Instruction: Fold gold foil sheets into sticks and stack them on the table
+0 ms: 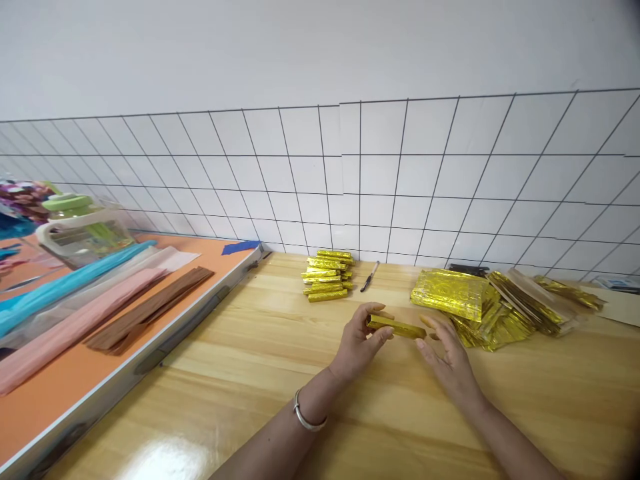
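Note:
My left hand [361, 341] pinches one end of a folded gold foil strip [396, 327] just above the wooden table [250, 373]. My right hand [447, 355] touches the strip's other end with its fingertips, fingers extended. A silver bracelet [306, 417] circles my left wrist. Behind the hands sits a stack of finished folded gold strips [327, 275]. To the right lies a heap of flat gold foil sheets [480, 303].
A black pen [369, 276] lies beside the stack. An orange board [60, 393] at left carries pink, brown and blue paper strips [75, 320] and a clear jar with a green lid [80, 227]. A wire grid [400, 193] leans on the white wall.

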A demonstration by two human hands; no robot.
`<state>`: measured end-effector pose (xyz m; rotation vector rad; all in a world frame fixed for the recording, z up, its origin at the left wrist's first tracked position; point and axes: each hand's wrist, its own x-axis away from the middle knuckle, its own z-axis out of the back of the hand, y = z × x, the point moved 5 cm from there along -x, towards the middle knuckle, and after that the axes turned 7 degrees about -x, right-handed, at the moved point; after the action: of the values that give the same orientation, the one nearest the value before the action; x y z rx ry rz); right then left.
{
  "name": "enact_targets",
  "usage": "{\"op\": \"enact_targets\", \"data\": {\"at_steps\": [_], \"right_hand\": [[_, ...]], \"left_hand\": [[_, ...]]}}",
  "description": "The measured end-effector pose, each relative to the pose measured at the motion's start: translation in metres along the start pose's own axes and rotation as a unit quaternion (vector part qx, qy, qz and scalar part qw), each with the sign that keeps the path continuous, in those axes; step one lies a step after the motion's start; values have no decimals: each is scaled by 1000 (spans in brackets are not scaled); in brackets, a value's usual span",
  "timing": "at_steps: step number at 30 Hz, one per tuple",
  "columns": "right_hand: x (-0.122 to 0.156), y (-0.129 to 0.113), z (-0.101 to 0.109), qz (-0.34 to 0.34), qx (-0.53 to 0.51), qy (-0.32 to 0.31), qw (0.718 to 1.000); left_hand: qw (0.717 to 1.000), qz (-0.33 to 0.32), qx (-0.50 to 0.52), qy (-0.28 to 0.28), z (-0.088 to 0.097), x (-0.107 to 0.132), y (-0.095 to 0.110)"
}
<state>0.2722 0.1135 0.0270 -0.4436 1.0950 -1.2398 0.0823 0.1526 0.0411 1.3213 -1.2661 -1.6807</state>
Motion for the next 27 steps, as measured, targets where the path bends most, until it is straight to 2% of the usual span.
{"op": "enact_targets", "data": {"at_steps": [3, 7, 10, 17, 21, 27], "right_hand": [[1, -11, 1, 47, 25, 9, 999], [7, -24, -12, 98, -8, -66, 993], [13, -22, -22, 80, -52, -78, 992], [19, -17, -29, -10, -100, -50, 994], [19, -19, -28, -13, -97, -48, 994], [20, -19, -26, -4, -79, -19, 997]], "left_hand": [[997, -4, -62, -50, -3, 0, 4], [977, -54, -182, -101, -10, 4, 10], [971, -78, -212, -82, -12, 6, 11], [981, -57, -186, -20, -9, 7, 7], [979, -72, -189, -13, -9, 7, 8], [978, -73, -191, -32, -13, 8, 14]]}}
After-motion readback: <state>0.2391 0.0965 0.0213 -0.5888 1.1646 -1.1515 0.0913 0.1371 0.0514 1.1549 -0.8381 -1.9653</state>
